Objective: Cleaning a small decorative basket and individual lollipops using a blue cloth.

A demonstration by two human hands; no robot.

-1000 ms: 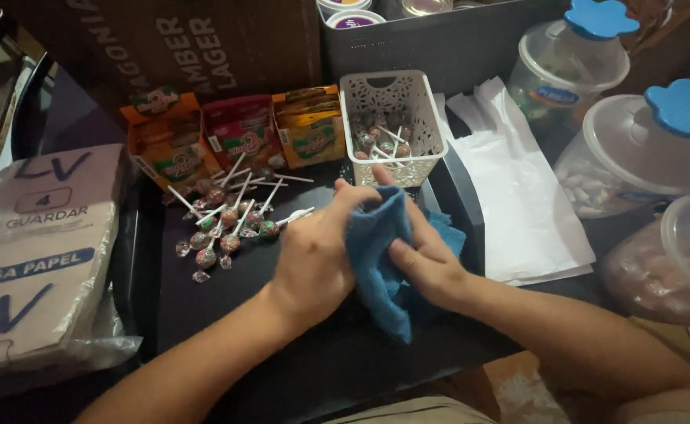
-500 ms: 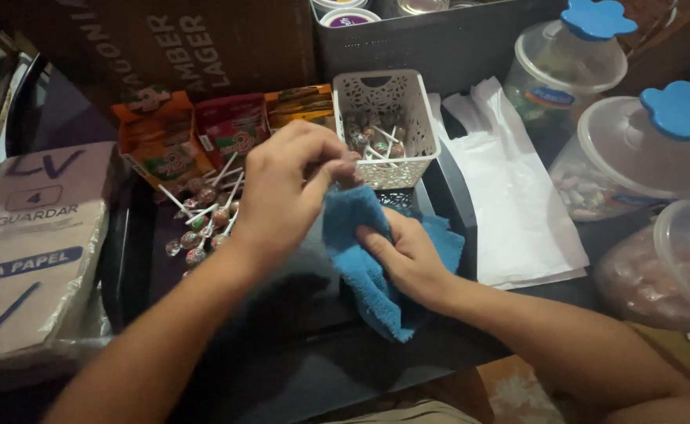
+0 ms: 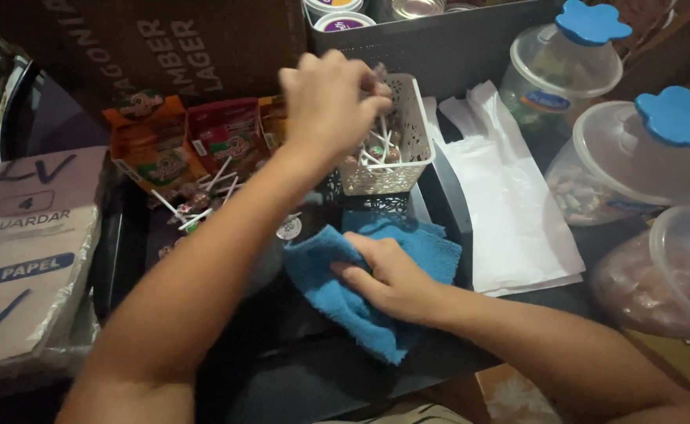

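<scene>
Blue cloth [image 3: 368, 294] on dark tray [image 3: 298, 369], pressed flat under open right hand [image 3: 388, 275]. Left hand [image 3: 329, 102] over white basket [image 3: 388, 141], fingers pinched closed on lollipop [image 3: 378, 72]. More lollipops [image 3: 196, 200] loose beside.

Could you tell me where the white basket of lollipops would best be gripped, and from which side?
Probably grip the white basket by its near rim, coming from above: it stands upright, open-topped, its perforated walls offering purchase, and sticks poke up inside. The left hand hovers over it.
</scene>
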